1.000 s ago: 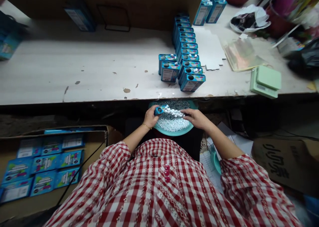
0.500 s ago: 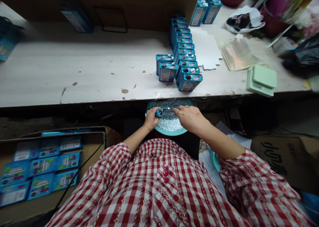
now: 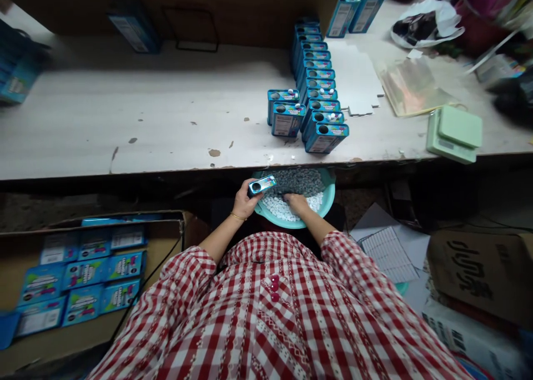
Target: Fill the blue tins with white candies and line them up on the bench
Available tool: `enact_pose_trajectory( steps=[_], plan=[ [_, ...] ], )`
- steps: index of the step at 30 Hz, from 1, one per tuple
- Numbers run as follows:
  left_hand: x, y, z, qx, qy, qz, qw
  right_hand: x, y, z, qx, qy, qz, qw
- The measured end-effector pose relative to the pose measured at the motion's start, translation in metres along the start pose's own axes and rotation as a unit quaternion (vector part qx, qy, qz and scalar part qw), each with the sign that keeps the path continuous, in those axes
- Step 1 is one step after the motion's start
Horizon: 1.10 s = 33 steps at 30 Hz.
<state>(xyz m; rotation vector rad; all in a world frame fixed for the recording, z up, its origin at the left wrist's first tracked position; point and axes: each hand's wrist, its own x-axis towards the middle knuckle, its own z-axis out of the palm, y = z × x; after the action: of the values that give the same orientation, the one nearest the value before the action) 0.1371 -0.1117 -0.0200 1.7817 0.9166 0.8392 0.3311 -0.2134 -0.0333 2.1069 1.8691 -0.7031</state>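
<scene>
My left hand (image 3: 244, 199) grips a small blue tin (image 3: 261, 185) with a round hole in its top, held over the left rim of a teal bowl (image 3: 327, 198) on my lap. The bowl is full of small white candies (image 3: 280, 207). My right hand (image 3: 297, 203) reaches down into the candies, fingers curled among them; what they hold is hidden. Just beyond, on the worn white table (image 3: 145, 119), stands a row of matching blue tins (image 3: 317, 85), some with white candies on top.
A pale green scale (image 3: 454, 133) sits at the table's right, beside a plastic sleeve (image 3: 410, 88) and flat white card (image 3: 358, 80). A cardboard box of blue packs (image 3: 81, 274) lies at lower left. More cardboard boxes (image 3: 478, 274) and papers (image 3: 387, 252) lie at lower right.
My right hand has dropped from the tin's side down into the candies. The left hand has tilted the tin so its holed top faces up.
</scene>
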Motion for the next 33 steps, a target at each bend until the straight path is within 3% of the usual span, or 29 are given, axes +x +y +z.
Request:
enact_pose_trajectory(
  steps=[3,7,12,16,21,27,33],
  plan=[
    [0.001,0.001,-0.006,0.009,0.021,-0.003,1.000,0.013,-0.009,0.008,0.156,0.027,0.004,0.987],
    [0.004,0.007,-0.015,0.015,0.037,-0.003,0.999,-0.002,0.018,0.005,0.273,0.045,-0.006,0.961],
    [0.004,0.011,-0.005,0.018,0.006,0.007,1.000,-0.054,0.050,-0.037,0.350,0.104,-0.061,0.929],
    [0.004,0.011,0.016,0.046,-0.042,0.017,0.998,-0.086,0.037,-0.093,0.256,0.109,-0.090,0.956],
    [0.004,0.015,0.030,0.099,-0.077,0.046,0.991,-0.097,-0.002,-0.139,0.026,0.062,-0.024,0.997],
    [0.004,0.019,0.028,0.134,-0.084,0.051,0.986,-0.102,-0.021,-0.152,-0.077,0.042,-0.027,0.996],
    [0.001,0.026,0.019,0.165,-0.093,0.045,0.981,-0.117,0.002,-0.142,-0.033,0.073,-0.006,0.997]
  ],
)
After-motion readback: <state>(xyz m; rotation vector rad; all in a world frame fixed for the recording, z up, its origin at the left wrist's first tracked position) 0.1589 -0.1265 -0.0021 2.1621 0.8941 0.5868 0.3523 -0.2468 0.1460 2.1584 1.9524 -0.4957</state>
